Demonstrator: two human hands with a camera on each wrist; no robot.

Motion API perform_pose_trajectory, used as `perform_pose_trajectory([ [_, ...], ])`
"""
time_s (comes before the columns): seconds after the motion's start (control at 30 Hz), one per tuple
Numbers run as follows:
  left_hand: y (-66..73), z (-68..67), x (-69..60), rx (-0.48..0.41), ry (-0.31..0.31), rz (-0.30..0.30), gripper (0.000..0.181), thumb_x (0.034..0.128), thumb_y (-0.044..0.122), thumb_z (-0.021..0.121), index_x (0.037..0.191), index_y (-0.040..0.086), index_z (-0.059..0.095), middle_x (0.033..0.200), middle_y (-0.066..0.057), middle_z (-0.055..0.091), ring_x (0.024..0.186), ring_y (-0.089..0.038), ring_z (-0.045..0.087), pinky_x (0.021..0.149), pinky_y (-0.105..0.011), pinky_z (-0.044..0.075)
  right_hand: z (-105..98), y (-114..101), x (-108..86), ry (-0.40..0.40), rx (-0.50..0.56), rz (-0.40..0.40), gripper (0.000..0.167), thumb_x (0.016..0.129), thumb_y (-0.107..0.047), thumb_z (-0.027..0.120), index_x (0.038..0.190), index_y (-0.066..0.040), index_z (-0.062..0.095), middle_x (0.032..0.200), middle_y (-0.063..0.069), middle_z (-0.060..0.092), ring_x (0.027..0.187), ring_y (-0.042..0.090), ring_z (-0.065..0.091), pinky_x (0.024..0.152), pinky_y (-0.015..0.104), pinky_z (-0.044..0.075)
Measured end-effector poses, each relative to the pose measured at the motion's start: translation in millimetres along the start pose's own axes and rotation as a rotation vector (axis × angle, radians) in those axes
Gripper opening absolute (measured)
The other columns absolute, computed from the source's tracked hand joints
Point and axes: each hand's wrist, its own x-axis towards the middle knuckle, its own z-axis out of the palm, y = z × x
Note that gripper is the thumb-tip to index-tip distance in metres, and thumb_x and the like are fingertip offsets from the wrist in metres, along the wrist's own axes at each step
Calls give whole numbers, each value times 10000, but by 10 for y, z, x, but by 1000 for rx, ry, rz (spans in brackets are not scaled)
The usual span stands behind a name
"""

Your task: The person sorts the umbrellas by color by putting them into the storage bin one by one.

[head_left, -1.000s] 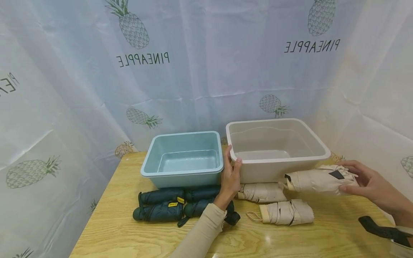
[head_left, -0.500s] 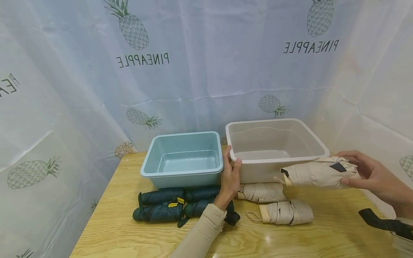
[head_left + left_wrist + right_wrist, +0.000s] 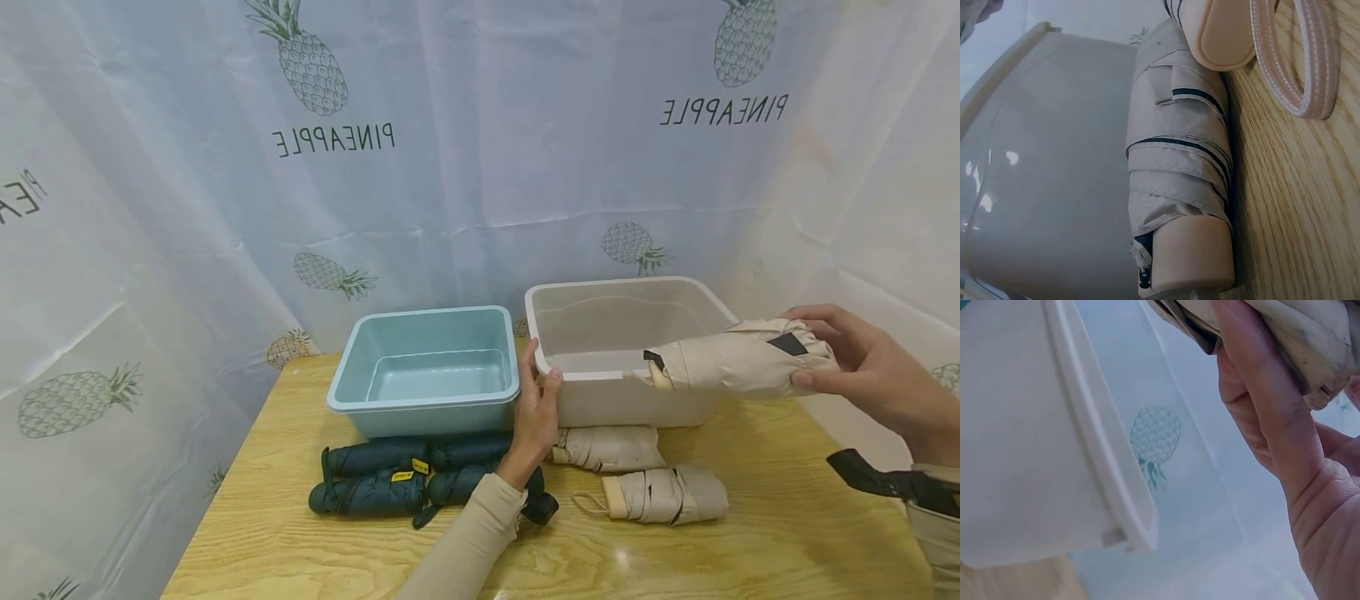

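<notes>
My right hand [image 3: 873,371] grips a folded beige umbrella [image 3: 738,358] by its right end. The umbrella is raised in front of the white bin's right side, nearly level, its handle end pointing left. My left hand [image 3: 534,421] rests against the front left corner of the white bin [image 3: 630,400], thumb at the front and fingers along the side. Two more beige umbrellas lie on the table before that bin: one close to its wall [image 3: 611,448], seen near in the left wrist view, and one nearer me [image 3: 667,495]. The white bin's visible floor is bare.
A light blue bin [image 3: 423,408] stands left of the white one, with no contents visible. Several dark green folded umbrellas [image 3: 375,493] lie in front of it, partly behind my left forearm. Patterned curtains [image 3: 480,167] enclose the wooden table [image 3: 255,533] at the back and sides.
My right hand has lifted the beige umbrella from low in front of the white bin up to its rim, moving slightly left. The left hand and both bins have stayed put.
</notes>
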Motion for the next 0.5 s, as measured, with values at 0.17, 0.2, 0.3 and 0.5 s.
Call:
perform_pose_trajectory([
  [0.17,-8,-3,8,-5,-2,0,606,1065,438,435,1615,340,201,1621,-11,372,1417,-221,458,1153,-552,373,25,-96,183,1,8,17,724,854,315,512,1509,54,345,1346,30,554,1028,76,647,765,195,578],
  [0.2,-11,-4,8,-4,-2,-2,604,1065,438,436,1613,346,202,1618,-11,375,1412,-224,463,1150,-551,375,31,-111,219,4,7,26,721,860,306,516,1511,42,351,1346,28,554,1029,73,647,770,192,577],
  [0.3,-18,-8,10,1,0,-7,598,1063,439,441,1608,367,205,1608,-17,389,1392,-257,483,1137,-548,386,39,-128,335,-15,52,28,716,871,298,508,1518,42,340,1367,44,543,1050,84,656,791,203,582],
  [0.5,-25,2,12,13,13,-10,586,1061,444,446,1599,377,223,1578,-17,431,1345,-260,516,1108,-534,407,53,-139,565,-44,102,43,684,899,268,497,1519,24,339,1384,50,561,1094,95,669,837,212,582],
])
